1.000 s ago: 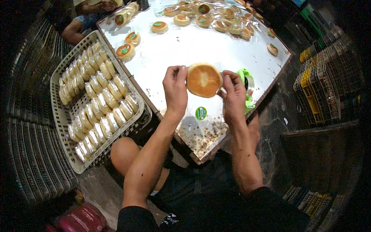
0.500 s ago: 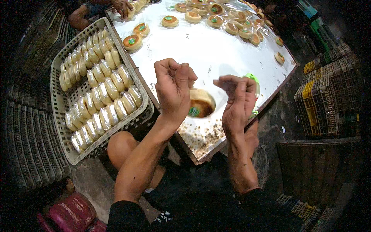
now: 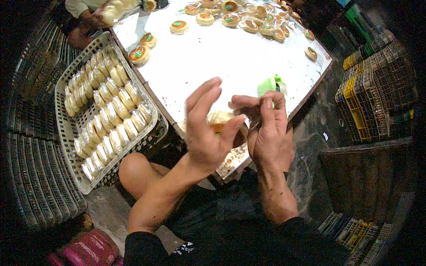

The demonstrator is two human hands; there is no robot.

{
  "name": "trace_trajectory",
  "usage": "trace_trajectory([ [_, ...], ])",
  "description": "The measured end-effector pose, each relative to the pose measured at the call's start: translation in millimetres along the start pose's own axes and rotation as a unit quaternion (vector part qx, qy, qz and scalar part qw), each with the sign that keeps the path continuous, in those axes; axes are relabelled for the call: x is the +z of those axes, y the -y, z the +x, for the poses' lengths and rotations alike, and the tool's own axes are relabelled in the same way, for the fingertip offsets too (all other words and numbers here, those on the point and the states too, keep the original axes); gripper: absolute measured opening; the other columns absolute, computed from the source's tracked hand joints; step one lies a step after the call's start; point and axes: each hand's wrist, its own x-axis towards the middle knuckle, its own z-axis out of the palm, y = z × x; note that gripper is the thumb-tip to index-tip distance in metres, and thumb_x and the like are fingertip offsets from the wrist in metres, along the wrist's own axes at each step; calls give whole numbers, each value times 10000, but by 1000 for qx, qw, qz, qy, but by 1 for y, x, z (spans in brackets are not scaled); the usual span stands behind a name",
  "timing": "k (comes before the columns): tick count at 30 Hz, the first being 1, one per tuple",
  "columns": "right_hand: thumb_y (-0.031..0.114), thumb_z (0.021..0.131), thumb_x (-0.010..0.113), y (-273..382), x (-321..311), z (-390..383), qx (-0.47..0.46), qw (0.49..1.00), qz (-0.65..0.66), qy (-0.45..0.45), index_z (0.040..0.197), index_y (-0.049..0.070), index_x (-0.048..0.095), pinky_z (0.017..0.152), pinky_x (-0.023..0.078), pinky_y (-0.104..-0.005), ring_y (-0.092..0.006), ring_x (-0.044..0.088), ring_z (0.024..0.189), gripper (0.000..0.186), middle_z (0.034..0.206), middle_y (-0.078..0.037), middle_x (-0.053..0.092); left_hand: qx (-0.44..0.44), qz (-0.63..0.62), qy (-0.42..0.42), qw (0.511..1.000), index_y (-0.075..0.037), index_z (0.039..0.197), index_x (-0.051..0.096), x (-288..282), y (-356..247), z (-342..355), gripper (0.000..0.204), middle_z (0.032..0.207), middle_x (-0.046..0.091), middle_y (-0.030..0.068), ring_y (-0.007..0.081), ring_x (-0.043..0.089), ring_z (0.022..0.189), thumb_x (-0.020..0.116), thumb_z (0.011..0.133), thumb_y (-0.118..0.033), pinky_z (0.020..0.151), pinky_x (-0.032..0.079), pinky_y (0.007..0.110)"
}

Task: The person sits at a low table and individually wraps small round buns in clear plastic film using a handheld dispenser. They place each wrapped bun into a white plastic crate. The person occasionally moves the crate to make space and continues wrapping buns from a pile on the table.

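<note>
A round, brown-topped bun point(image 3: 218, 117) lies near the table's front corner, partly hidden behind my hands. Over its left side is my left hand point(image 3: 204, 128), open with fingers raised and thumb apart. To the bun's right, my right hand point(image 3: 268, 133) has thumb and fingertips pressed together; what they pinch cannot be made out. A bit of green shows by the thumb tip, and clear film glints beside those fingers. Just beyond the right hand lies a bright green and dark object point(image 3: 267, 85) on the white table point(image 3: 191, 66).
Left of the table stands a pale plastic crate point(image 3: 84, 179) with rows of wrapped buns. More bagged buns point(image 3: 250, 25) are spread across the far side. Another person's hand point(image 3: 95, 20) is at far left. Stacked crates point(image 3: 370, 102) stand right; a maroon gas cylinder point(image 3: 91, 248) sits lower left.
My left hand has opened its curled fingers and come closer to the right hand, covering more of the bun. The view has shifted slightly. The other person's hand has moved left.
</note>
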Motion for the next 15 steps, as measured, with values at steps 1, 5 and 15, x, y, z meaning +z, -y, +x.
trace_trajectory([
  [1,180,1008,456,-5,-6,4,-35,999,-26,9,1116,97,438,870,485,-319,-241,633,929,137,972,-174,663,-168,-73,38,982,33,1323,382,8,-14,-5,611,1196,565,240,315,600,1061,696,867,-225,888,476,352],
  [5,73,954,542,2,1,-1,-16,981,-178,-75,1143,56,490,834,482,-281,-139,525,790,197,965,-73,609,-460,-220,162,845,48,989,663,-4,-11,6,254,841,703,115,109,642,756,638,918,-194,697,518,251],
  [15,145,930,571,-35,6,-17,14,949,-314,0,1260,-12,508,888,492,-390,-317,590,1103,371,1202,-192,598,-421,-194,23,886,23,988,587,-1,-8,-4,136,926,650,100,144,621,867,593,930,-100,742,524,263],
])
